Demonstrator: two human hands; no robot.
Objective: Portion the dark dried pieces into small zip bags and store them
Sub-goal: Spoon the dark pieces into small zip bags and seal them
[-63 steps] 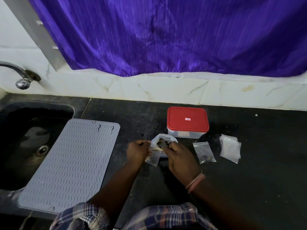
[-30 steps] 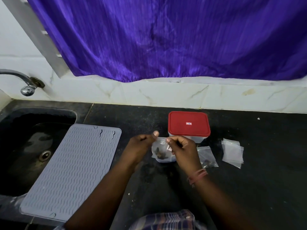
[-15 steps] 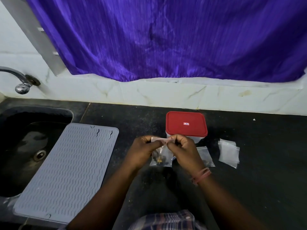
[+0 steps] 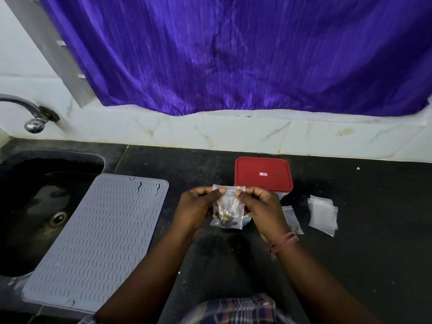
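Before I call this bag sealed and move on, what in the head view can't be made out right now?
- Zip strip of the held bag: left hand and right hand pinch its top corners; closure too small to judge.
- Red-lidded container: opaque lid hides the contents.
- Second bag: partly behind the right wrist.
- Stack of bags: count unclear.

The black countertop [image 4: 374, 230] lies bare along its right side and in front of the 2 forearms. Behind the hands, the red-lidded container [image 4: 263, 174] stands close, narrowing the way to the tiled backsplash [image 4: 210, 134]. To the right lie 1 filled zip bag [image 4: 292, 219] and a stack of empty zip bags [image 4: 323, 215]. On the left, a grey ribbed mat [image 4: 100, 239] overhangs the sink [image 4: 35, 206].
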